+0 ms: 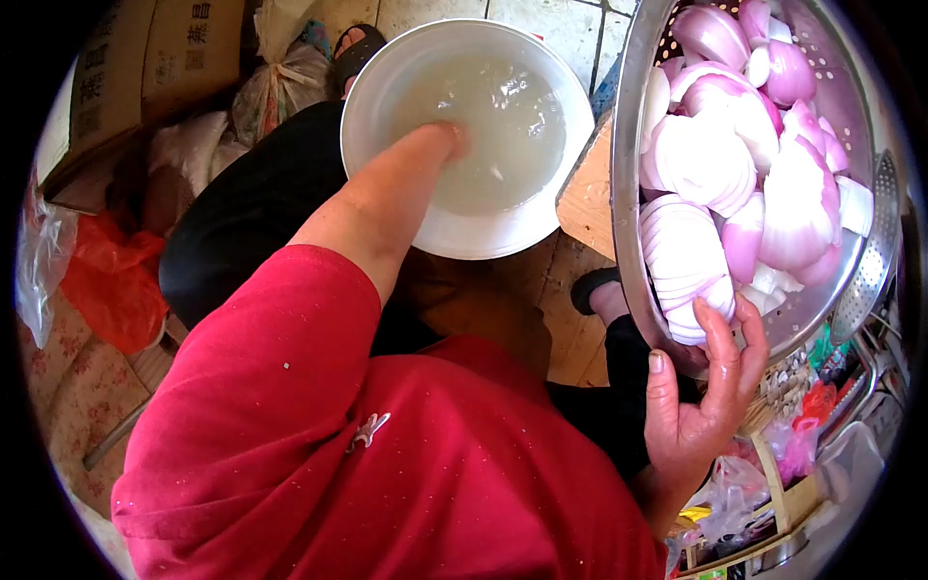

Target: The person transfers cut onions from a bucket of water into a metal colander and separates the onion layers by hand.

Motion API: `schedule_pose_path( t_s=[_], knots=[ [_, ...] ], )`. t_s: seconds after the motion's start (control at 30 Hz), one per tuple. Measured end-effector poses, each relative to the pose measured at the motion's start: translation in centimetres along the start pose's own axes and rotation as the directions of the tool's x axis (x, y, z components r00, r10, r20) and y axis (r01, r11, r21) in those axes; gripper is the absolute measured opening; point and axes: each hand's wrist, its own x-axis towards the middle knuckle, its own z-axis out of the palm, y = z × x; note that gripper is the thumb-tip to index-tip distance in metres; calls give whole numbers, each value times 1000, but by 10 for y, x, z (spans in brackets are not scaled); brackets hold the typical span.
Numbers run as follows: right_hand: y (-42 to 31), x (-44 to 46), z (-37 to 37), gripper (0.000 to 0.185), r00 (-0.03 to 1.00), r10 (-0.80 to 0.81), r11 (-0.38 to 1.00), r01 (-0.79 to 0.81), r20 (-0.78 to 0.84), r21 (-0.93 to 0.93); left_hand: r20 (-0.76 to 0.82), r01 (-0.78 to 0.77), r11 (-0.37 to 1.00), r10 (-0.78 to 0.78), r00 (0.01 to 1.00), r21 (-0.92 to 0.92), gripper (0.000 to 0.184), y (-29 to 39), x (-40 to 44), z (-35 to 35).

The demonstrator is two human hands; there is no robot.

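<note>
My left hand [452, 142] is sunk in the cloudy water of a white bucket [464, 246]; its fingers are hidden below the surface. At the right, my right hand [710, 387] reaches over the near rim of a metal colander [628, 242], fingers spread and thumb apart. Its fingertips are at the lowest sliced onion [677, 256] and grip nothing visible. Peeled purple onions [797, 208], some cut into thin slices, fill the colander. A small pale bit [496, 173] shows in the water.
A wooden board or stool [588, 193] stands between bucket and colander. Cardboard boxes [164, 68], a tied plastic bag [280, 92] and a red bag [114, 280] lie left. A perforated metal utensil [870, 256] is right of the colander, above a cluttered rack.
</note>
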Motion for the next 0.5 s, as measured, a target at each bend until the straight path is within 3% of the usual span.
schedule_pose_path(
  t_s=[0.1,0.17,0.2,0.23,0.27,0.3,0.37,0.5],
  knots=[
    [1,1,1,45,1000,-2,1000,2,0,-10,162,26,957,22,987,-287,21,5,4,-5],
    [0,1,0,45,1000,1,1000,-1,1,-12,170,-119,952,172,970,-282,27,13,0,-18],
    [0,1,0,45,1000,2,1000,-2,2,-14,170,-120,952,173,970,-282,27,17,1,-15],
    [0,1,0,45,1000,3,1000,-3,3,-15,62,-8,682,78,995,-732,29,23,0,-11],
    [1,1,0,45,1000,-5,1000,5,6,-25,40,32,461,7,999,-887,30,25,-2,-11],
    [1,2,0,44,1000,-14,999,14,8,-35,17,30,205,-64,998,-978,31,28,-4,-12],
    [1,2,1,44,1000,-17,1000,17,4,-25,-194,-155,-246,144,970,-957,33,29,-24,-34],
    [0,2,0,43,1000,-29,999,29,4,-37,-80,-37,-285,143,986,-958,28,34,-37,-47]
  ],
)
